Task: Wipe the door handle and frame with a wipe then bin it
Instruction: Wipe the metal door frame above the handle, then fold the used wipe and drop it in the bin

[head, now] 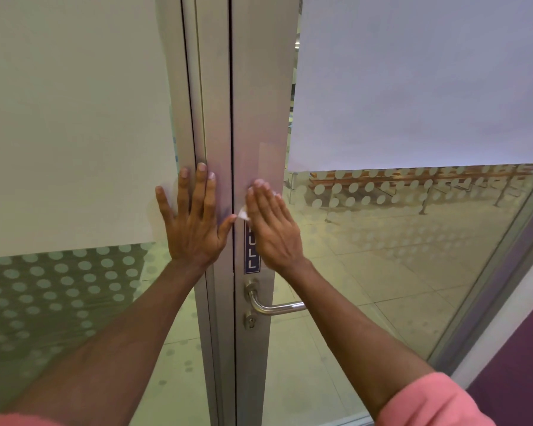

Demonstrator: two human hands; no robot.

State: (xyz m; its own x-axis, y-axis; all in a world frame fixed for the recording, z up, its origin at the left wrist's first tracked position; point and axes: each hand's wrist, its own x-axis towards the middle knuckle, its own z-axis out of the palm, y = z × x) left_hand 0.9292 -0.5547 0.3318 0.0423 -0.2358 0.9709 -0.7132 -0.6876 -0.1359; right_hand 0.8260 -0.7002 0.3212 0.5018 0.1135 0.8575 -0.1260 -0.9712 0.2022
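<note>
A person's right hand (271,224) lies flat, fingers straight and together, pressing a white wipe (243,214) against the metal door frame (259,124); only crumpled corners of the wipe show past the fingertips and beside the thumb. Just below that hand, a dark vertical label (251,252) on the frame reads "ULL" in white capitals, its top letter hidden behind the hand. Lower still on the same upright sits a brushed-steel lever door handle (271,304), its bar pointing right, with a keyhole cylinder (250,320) directly under it. Across the dark door gap, the left hand (194,216) is spread wide open and empty, palm flat against the neighbouring upright and the edge of the frosted glass panel (74,118). Both forearms are bare, with pink sleeves (434,401) at the bottom edge. Beyond the right hand, dotted glass (413,241) shows a tiled floor and wooden benches (413,179).
</note>
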